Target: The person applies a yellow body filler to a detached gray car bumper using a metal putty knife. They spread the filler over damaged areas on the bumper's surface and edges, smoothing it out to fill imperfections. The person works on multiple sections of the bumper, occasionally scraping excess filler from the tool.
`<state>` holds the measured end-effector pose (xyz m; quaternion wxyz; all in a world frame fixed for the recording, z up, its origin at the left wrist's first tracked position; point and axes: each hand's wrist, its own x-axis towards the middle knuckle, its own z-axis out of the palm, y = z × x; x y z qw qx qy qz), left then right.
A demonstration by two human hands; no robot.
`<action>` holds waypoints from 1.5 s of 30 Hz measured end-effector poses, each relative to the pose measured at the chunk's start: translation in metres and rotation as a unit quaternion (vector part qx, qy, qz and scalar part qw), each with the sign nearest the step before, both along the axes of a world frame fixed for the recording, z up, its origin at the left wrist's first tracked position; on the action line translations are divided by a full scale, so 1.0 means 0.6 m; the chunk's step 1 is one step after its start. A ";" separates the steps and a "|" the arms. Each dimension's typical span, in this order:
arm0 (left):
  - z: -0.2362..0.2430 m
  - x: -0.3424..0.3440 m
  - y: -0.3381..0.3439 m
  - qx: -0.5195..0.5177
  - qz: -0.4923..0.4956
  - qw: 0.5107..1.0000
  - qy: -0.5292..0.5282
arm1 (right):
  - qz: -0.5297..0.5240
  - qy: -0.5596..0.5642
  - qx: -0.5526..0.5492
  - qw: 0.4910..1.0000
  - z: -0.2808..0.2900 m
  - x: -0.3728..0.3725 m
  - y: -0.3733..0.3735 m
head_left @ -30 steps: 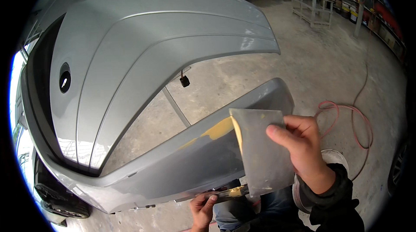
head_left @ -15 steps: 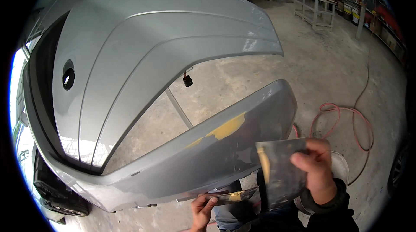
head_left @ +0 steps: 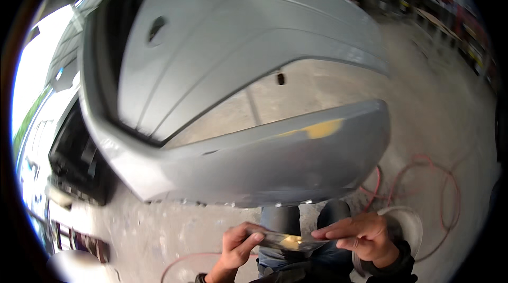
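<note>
My left hand (head_left: 241, 243) is closed on one end of a thin, dark mixing plate (head_left: 271, 239) that carries a dab of yellow putty (head_left: 290, 242). Just right of it, over my lap, my right hand (head_left: 368, 236) pinches a flat, dark putty spreader, now almost edge-on and mostly hidden by the fingers; its edge is at the putty. In front of both hands stretches a grey car bumper (head_left: 254, 172). A smooth yellow putty patch (head_left: 324, 128) lies on its near arm, toward the right end.
Red hose (head_left: 420, 162) loops over the concrete floor at right. Beside my right forearm stands a round, pale container (head_left: 405, 225). A dark car part (head_left: 79, 156) sits at left. Far right, a wooden bench (head_left: 436, 24) stands before shelves. A black connector (head_left: 280, 79) hangs in the bumper's opening.
My right hand has lowered the spreader from upright to nearly edge-on against the putty on the plate. The view has shifted, with the bumper now farther up and right.
</note>
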<state>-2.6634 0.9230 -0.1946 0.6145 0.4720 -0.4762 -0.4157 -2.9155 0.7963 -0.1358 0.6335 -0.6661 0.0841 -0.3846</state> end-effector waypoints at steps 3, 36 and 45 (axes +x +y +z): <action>0.051 -0.009 -0.001 -0.027 0.066 0.997 -0.040 | 0.048 0.047 -0.054 0.996 0.018 0.011 -0.011; 0.434 0.049 0.137 0.116 0.301 0.887 0.329 | -0.153 0.189 0.338 0.909 0.384 0.156 -0.035; 0.483 0.071 0.171 0.093 0.438 0.823 0.349 | -0.137 0.211 0.248 0.935 0.478 0.213 -0.047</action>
